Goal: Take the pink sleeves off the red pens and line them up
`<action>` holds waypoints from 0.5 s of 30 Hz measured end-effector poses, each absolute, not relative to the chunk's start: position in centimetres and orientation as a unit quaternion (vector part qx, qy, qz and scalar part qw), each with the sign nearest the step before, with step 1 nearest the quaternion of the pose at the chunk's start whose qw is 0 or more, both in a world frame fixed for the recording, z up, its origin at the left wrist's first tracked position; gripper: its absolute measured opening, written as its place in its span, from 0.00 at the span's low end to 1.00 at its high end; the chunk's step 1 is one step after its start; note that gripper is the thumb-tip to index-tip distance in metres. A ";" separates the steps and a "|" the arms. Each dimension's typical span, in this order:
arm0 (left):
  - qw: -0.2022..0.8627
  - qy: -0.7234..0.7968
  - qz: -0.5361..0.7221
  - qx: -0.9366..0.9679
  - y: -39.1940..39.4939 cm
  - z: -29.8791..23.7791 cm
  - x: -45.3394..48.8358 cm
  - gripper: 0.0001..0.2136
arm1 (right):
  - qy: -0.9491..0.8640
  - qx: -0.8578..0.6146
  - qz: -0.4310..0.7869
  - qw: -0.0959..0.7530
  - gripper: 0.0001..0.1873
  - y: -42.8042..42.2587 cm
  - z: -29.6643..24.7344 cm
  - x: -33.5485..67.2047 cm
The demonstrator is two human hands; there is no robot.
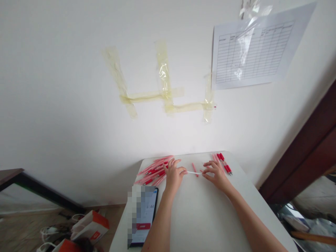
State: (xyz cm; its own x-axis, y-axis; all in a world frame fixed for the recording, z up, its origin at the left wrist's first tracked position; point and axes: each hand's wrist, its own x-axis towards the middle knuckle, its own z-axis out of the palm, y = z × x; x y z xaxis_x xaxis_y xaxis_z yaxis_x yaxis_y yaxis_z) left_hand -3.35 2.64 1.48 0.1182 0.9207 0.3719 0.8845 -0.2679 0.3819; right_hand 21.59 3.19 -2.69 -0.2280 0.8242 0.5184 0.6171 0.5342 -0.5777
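Note:
A thin white pen refill (194, 172) stretches level between my two hands, just above the table. My left hand (173, 175) pinches one end between thumb and finger, its other fingers raised. At the opposite end, the fingertips of my right hand (215, 175) are closed on the refill. Behind it, a pink pen barrel (194, 169) lies on the white table (199, 217). Left of my left hand is a pile of pink barrels and red-gripped pens (153, 171), partly covered by that hand. Several red-and-clear pens (224, 163) lie beyond my right hand.
A phone (144, 217) lies at the table's left edge, beside my left forearm. The white wall (78, 105) rises behind the table, with yellowed tape (164, 75) and a printed sheet (252, 56). Bags (90, 227) and cables are on the floor at left.

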 end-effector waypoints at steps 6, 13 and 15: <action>0.034 0.605 0.276 0.746 2.7 1.2 -3.1 0.03 | -0.781 -0.462 0.116 0.404 0.06 3.3 -2.9 21.6; 0.039 0.604 0.274 0.747 2.7 0.8 -3.0 0.03 | -0.777 -0.471 0.105 0.405 0.08 3.4 -2.9 21.8; 0.041 0.611 0.277 0.741 2.8 0.8 -3.1 0.03 | -0.774 -0.472 0.104 0.409 0.09 3.3 -2.7 21.9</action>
State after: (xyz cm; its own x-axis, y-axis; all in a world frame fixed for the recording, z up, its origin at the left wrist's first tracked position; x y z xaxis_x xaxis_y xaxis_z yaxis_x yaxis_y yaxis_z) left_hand -3.07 2.75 0.82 0.1010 0.9275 0.3600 0.8818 -0.2510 0.3993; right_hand 21.89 3.34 -2.74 -0.2197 0.8152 0.5359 0.6451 0.5335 -0.5470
